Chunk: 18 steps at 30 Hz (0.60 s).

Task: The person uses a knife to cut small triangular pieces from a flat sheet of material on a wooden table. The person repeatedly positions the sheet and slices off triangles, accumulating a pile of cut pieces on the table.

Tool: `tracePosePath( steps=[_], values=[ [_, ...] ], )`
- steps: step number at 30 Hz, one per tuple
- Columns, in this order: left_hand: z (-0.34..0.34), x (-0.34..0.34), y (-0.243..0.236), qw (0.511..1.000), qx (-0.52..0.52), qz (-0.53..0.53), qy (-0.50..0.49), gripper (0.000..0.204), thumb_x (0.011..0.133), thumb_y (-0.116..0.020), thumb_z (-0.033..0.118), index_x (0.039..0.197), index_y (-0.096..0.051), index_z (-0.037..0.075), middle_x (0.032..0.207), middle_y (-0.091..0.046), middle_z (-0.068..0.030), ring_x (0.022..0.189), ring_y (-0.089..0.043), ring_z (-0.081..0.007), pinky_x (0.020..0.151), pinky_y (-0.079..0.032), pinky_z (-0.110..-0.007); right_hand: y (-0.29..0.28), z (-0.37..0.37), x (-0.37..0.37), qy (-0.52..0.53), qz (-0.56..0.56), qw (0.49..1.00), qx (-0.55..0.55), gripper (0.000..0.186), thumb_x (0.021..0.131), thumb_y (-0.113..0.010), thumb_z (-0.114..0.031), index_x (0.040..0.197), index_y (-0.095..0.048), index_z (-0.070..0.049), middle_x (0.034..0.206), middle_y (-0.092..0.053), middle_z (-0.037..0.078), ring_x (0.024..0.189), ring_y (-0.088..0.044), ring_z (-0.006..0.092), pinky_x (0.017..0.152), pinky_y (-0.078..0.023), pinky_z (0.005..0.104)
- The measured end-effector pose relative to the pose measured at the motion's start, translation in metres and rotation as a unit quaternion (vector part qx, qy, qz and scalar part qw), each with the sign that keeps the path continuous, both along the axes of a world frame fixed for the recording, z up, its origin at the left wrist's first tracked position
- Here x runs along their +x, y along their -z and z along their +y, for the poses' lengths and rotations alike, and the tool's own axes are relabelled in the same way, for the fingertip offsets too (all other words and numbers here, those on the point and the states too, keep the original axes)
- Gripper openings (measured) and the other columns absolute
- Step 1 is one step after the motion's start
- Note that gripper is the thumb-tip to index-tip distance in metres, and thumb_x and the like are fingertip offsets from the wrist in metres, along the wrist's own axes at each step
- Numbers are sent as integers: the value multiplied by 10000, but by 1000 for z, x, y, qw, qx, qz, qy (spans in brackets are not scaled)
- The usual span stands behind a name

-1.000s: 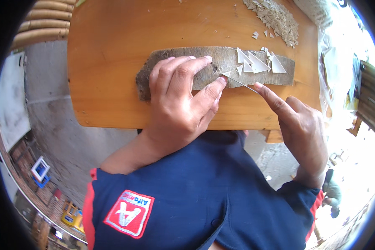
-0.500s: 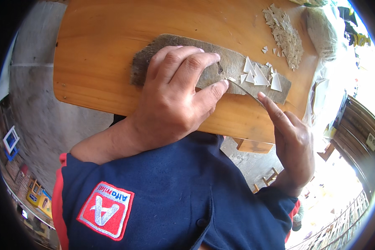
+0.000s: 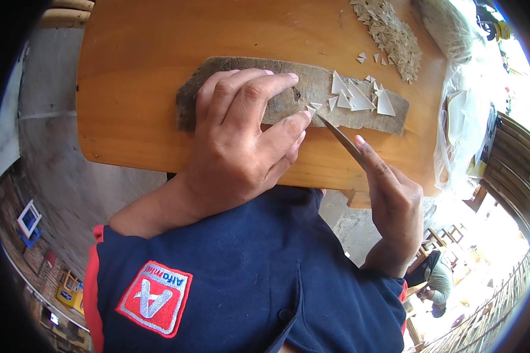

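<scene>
A worn wooden board [image 3: 282, 100] lies on the table. My left hand [image 3: 235, 126] is draped over its left part, fingers bent across the top, thumb down by the near edge. Its index fingertip touches a small off-white triangular piece [image 3: 315, 106] on the board. My right hand [image 3: 394, 197] is closed round a knife [image 3: 344, 141], index finger laid along it; the handle is hidden in the hand. The narrow blade slants up-left, its tip by the board's near edge, close to the small piece. Several larger off-white triangles [image 3: 359, 100] lie on the board's right part.
The orange-brown wooden table [image 3: 135, 88] has a rounded near-left corner. A heap of small off-white chips [image 3: 394, 41] lies at its far right. Clear plastic bags [image 3: 447, 123] line the right edge. Another person [image 3: 436, 282] is bent over at the lower right, well away.
The knife has come back toward me from the small piece, and more of its blade shows. Another small triangle now lies by my left fingertip. The whole view has shifted slightly.
</scene>
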<state>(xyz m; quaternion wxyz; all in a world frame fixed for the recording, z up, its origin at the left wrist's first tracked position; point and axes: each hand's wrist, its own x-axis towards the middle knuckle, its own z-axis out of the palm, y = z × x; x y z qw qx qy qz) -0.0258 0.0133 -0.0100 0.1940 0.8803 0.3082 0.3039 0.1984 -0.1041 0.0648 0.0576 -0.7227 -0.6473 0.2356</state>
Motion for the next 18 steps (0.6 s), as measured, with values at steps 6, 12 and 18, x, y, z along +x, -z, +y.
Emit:
tracePosePath(
  steps=[6, 12, 18],
  values=[
    [1, 3, 1, 999, 17, 25, -22, 317, 812, -769, 133, 1129, -779, 142, 1309, -641, -123, 1153, -589, -331, 1014, -445, -455, -5, 1, -4, -2, -23, 999, -25, 479, 940, -631, 48, 1385, -690, -121, 850, -715, 201, 717, -706, 321, 695, -554, 341],
    [1, 1, 0, 1000, 8, 15, -19, 292, 824, -767, 147, 1116, -775, 135, 1304, -644, -122, 1155, -594, -328, 1015, -444, -452, -2, -2, -4, 21, 7, 1000, 12, 476, 935, -627, 74, 1373, -692, -100, 932, -736, 233, 799, -751, 333, 731, -568, 346],
    [2, 1, 0, 1000, 2, 9, -14, 278, 814, -773, 114, 1091, -774, 129, 1290, -648, -123, 1153, -601, -335, 1010, -445, -452, 6, 4, -6, 25, 3, 999, 35, 552, 901, -635, 78, 1402, -671, -150, 863, -683, 182, 718, -697, 284, 683, -541, 366]
  ],
)
